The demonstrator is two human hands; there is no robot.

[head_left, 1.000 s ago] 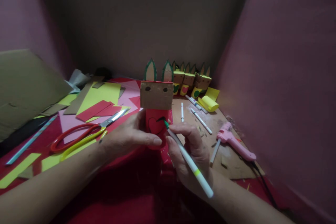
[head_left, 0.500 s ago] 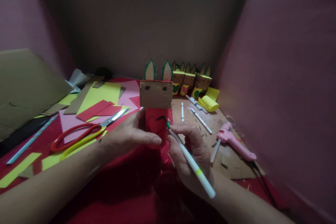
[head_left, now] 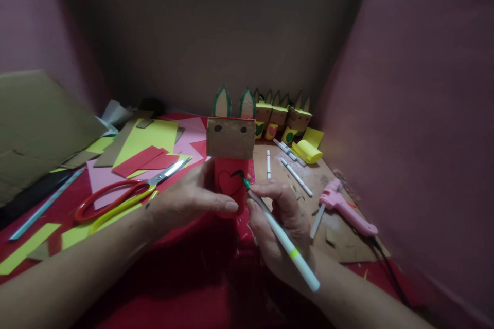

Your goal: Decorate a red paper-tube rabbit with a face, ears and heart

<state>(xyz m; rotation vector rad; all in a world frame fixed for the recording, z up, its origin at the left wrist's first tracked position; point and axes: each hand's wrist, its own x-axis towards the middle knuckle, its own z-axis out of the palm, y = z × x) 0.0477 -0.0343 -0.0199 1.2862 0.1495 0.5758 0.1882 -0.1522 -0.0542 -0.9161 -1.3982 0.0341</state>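
Note:
My left hand [head_left: 200, 195] is closed round the red paper body of a cardboard animal figure [head_left: 230, 139], its thumb across the front. The figure stands upright, with a brown box head, two dark eyes and two pointed ears edged in green. A heart outline [head_left: 230, 182] is drawn in dark ink on the red body, and its upper right part has a thicker dark green stroke. My right hand [head_left: 280, 221] pinches a white marker pen [head_left: 287, 244] with a green tip and a yellow-green band. The tip touches the heart's right edge.
Scissors [head_left: 127, 195] with red and yellow handles lie left on coloured paper. At right, a pink glue gun [head_left: 345, 208] and several markers [head_left: 296, 177] lie on a cardboard sheet [head_left: 347, 247]. Three similar figures [head_left: 272, 115] stand behind, near rolled yellow paper [head_left: 307, 151].
The figure and the marker have shifted very slightly to the right. The thick green stroke at the heart's upper right looks a little fuller. Both hands keep their grips.

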